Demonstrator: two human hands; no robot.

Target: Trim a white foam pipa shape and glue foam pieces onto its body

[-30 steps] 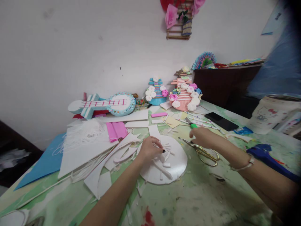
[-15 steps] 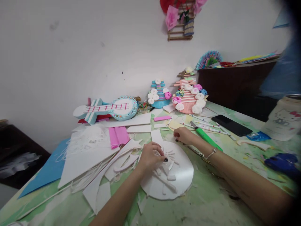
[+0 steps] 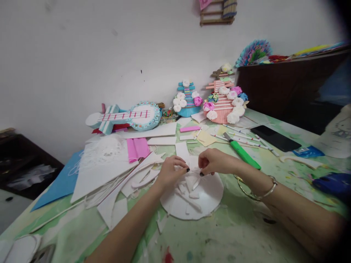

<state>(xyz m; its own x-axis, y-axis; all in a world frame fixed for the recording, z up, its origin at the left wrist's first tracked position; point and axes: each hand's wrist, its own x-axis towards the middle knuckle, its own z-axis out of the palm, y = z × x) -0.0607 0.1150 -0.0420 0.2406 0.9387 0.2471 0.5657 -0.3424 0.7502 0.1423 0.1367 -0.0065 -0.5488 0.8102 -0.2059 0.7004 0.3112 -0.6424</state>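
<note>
Here, left hand (image 3: 172, 171) loosely curled, right hand (image 3: 215, 161) tighter, over white disc (image 3: 208, 199)

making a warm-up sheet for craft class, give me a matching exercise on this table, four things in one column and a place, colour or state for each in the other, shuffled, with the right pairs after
Column one
1. Round board
2. Cutter
3. Phone
4. Lute-shaped model

Column two
A. Black, lying flat near the pens
B. Light blue and white, with pink bars
C. Partly hidden by the left hand and right hand
D. Bright green handle

Right pairs: 1-C, 2-D, 3-A, 4-B
</note>
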